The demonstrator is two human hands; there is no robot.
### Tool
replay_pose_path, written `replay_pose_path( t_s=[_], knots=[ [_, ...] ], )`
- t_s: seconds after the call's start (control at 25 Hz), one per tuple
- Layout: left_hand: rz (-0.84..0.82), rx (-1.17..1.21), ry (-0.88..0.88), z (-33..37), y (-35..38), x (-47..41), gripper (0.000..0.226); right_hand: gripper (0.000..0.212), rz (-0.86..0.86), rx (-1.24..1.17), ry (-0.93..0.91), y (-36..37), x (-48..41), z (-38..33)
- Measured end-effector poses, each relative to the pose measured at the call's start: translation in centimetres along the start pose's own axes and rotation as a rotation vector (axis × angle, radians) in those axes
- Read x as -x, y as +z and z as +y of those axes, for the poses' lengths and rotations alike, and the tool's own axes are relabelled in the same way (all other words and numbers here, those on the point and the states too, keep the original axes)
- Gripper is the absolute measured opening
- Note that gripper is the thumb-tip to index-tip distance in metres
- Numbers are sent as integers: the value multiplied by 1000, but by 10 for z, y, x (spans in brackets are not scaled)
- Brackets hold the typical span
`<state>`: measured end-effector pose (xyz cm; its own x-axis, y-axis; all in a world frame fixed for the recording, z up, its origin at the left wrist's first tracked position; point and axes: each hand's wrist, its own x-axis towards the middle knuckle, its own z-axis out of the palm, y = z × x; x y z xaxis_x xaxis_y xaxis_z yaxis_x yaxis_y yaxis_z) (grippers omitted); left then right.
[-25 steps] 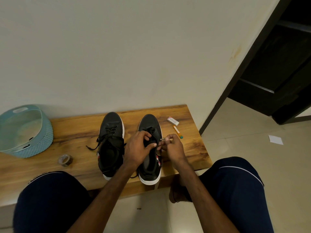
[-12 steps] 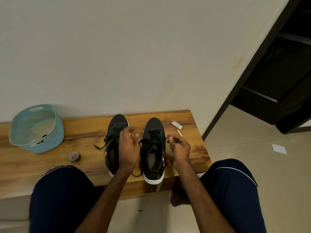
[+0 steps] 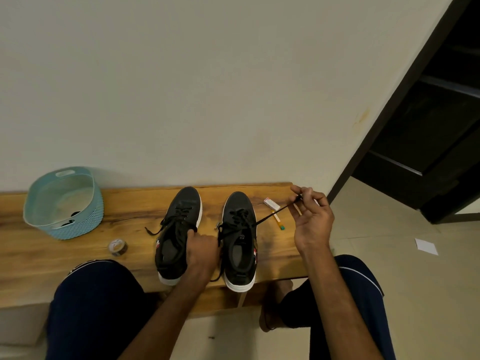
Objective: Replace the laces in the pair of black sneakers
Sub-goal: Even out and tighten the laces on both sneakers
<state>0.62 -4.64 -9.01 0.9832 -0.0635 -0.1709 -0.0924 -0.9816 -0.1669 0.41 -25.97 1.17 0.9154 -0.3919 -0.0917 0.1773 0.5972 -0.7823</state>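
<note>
Two black sneakers with white soles stand side by side on a wooden bench, toes toward the wall. My right hand pinches the end of the black lace of the right sneaker and holds it taut, up and to the right of the shoe. My left hand sits between the shoes, its fingers curled over the inner edge of the left sneaker near its laces. The left sneaker's lace ends trail loose on the bench.
A light blue woven basket stands at the bench's left, a small tape roll in front of it. A small white box and an orange stick lie right of the shoes. My knees frame the bench; a dark doorway is at right.
My right hand has pulled the right sneaker's lace out and away to the upper right. My left hand has dropped from the right shoe's laces to the gap between the shoes.
</note>
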Motion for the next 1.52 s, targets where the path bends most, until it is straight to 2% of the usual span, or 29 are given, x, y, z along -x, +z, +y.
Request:
replay_pose_path(
  t_s=[0.08, 0.16, 0.24, 0.28, 0.36, 0.44, 0.48, 0.56, 0.64, 0.72, 0.76, 0.84, 0.96, 1.08, 1.16, 1.24, 1.4, 1.44, 1.52],
  knots=[
    [-72, -83, 8, 7, 4, 4, 23, 14, -33, -27, -21, -6, 0, -10],
    [-67, -12, -7, 12, 11, 3, 18, 18, -51, 29, -57, -10, -3, -16],
    [-73, 100, -29, 15, 13, 3, 20, 19, -62, 182, -102, -12, -7, -13],
    [-95, 166, -33, 14, 13, 1, 21, 20, -67, 327, -120, -13, -9, -9],
    [-131, 330, -60, 7, 9, -2, 19, 20, -118, 797, -158, -18, -13, 10],
    [-66, 454, -119, -5, 2, -3, 17, 23, -231, 1292, -164, -27, -15, 37],
    [3, 490, -141, -12, -3, -3, 19, 25, -290, 1450, -127, -30, -14, 53],
    [176, 617, -189, -21, -12, 2, 20, 28, -393, 1566, -15, -34, -8, 81],
    [361, 881, -195, -26, -24, 10, 20, 25, -419, 1566, 9, -34, 0, 97],
    [569, 1182, -171, -29, -36, 14, 19, 17, -355, 1528, -4, -35, 3, 97],
    [650, 1250, -162, -31, -41, 16, 19, 14, -307, 1515, -7, -37, 2, 96],
    [720, 1181, -162, -37, -49, 18, 20, 12, -201, 1498, -21, -40, -1, 90],
    [627, 962, -269, -51, -54, 19, 16, 16, -8, 1423, -99, -40, -4, 80],
    [484, 951, -363, -61, -53, 19, 29, 19, 204, 1182, -235, -32, -7, 54],
    [457, 1122, -355, -63, -51, 18, 36, 19, 279, 1031, -348, -28, -9, 33],
    [504, 1322, -347, -62, -52, 19, 41, 17, 328, 946, -480, -27, -9, 15],
    [557, 1508, -372, -61, -51, 19, 34, 13, 359, 806, -708, -25, 0, -12],
    [555, 1526, -356, -62, -51, 18, 33, 13, 346, 794, -742, -25, 1, -17],
    [545, 1579, -256, -60, -58, 20, 31, 15, 256, 858, -692, -28, 1, -19]
  ],
)
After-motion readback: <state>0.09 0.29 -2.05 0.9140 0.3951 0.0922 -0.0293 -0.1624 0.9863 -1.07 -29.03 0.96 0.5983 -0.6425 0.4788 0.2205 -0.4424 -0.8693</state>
